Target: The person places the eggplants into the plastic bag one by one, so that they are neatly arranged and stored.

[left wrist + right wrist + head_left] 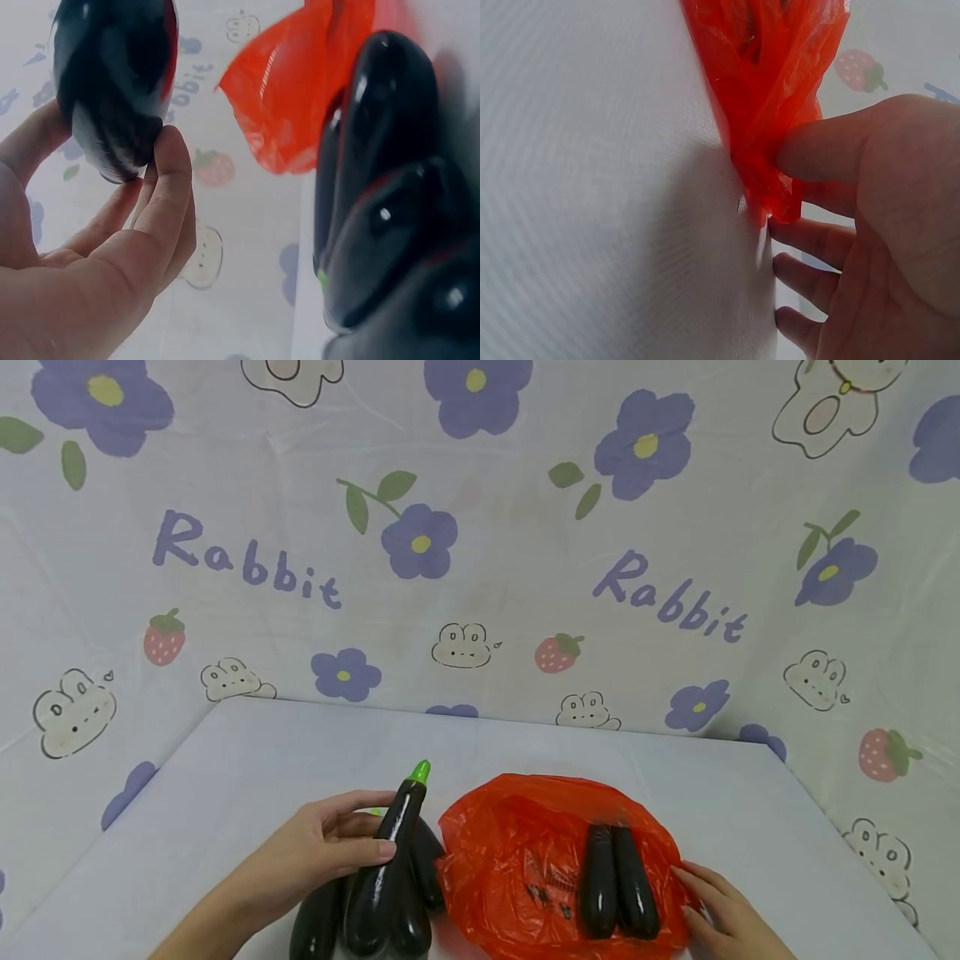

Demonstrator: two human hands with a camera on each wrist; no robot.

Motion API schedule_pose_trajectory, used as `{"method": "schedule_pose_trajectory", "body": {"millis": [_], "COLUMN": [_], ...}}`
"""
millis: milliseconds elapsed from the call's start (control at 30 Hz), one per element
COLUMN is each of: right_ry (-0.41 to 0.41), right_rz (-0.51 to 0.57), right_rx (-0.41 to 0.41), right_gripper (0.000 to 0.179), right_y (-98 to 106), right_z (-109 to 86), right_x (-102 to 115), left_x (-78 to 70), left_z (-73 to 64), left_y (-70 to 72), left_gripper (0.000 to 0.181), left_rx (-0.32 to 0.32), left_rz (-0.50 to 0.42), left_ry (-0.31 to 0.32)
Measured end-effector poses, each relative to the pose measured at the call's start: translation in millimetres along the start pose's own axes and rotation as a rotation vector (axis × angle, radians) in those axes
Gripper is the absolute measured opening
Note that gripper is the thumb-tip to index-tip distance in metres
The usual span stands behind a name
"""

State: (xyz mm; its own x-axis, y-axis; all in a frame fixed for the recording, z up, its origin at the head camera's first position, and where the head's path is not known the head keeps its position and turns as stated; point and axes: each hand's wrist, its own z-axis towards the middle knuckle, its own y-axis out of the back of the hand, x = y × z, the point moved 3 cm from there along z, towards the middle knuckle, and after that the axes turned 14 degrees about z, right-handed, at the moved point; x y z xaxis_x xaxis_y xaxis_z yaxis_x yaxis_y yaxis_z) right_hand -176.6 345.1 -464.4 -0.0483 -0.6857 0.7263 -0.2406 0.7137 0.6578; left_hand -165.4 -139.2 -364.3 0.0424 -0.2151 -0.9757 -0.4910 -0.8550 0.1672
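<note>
The right wrist view shows plainly what the head view barely does: thumb and finger of the right grip [889, 210] pinch the edge of the red plastic bag [498, 868]. The left grip [315, 850] holds an eggplant [380, 868] left of the bag. Glossy and near-black, it tilts, its bright green stem up. Other eggplants [318, 918] lie on the white counter [255, 793], partly hidden behind it; two eggplants [598, 885] sit inside the bag. A printed cloth [510, 560] rises beyond.
</note>
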Motion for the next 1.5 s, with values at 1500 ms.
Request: {"method": "schedule_pose_trajectory", "body": {"millis": [1500], "right_ry": [-0.013], "right_rz": [0.006], "right_rx": [-0.005], "right_gripper": [0.056], "right_y": [-1.5], "right_z": [0.0], "right_x": [4.6], "left_x": [-27.8], "left_z": [56.2], "left_y": [-86.0], "left_gripper": [0.050], "left_rx": [-0.003], "left_rz": [0.076], "left_ry": [-0.055]}}
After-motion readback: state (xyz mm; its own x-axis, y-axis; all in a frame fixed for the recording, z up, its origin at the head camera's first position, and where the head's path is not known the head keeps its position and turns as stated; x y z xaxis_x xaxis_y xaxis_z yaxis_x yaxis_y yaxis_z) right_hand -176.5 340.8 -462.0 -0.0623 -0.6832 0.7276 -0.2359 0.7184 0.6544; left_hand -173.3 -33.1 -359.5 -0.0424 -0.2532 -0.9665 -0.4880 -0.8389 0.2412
